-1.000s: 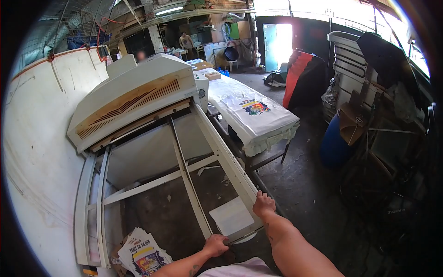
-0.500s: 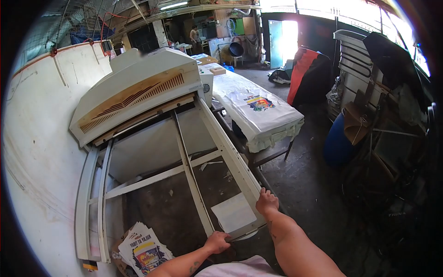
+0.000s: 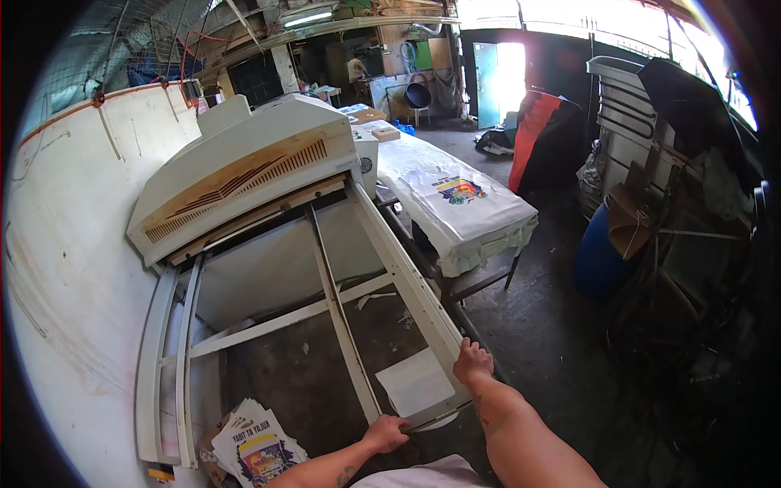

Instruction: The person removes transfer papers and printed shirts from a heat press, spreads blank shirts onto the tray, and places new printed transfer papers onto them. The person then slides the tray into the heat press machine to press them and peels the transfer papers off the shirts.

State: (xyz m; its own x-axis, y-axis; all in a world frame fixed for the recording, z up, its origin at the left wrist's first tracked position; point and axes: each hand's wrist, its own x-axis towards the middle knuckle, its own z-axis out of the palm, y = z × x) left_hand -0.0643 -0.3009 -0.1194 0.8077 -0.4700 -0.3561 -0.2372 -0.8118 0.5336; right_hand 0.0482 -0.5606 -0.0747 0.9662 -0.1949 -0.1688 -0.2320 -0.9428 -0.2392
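A pale metal machine frame [image 3: 348,364] with long rails stretches away in front of me. My right hand [image 3: 473,363] is closed on the outer rail near its front right corner. Lower and further left, my left hand [image 3: 386,433] grips the front edge by the end of the middle rail. The undersides of both grips are hidden. Beneath the frame's right front part lies a white sheet [image 3: 416,382]. A stack of printed pieces [image 3: 259,446] with a colourful vehicle design sits in a cardboard box, left of my left forearm.
A vented machine hood [image 3: 244,175] spans the frame's far end. To its right, a long table carries white printed fabric [image 3: 439,183]. A white wall panel [image 3: 73,268] bounds the left. A blue drum [image 3: 600,252] and clutter stand right. A person [image 3: 356,71] is far back.
The whole view has shifted slightly, with the frame a little lower and further right. Both hands keep their places on the frame. The distant person has changed posture.
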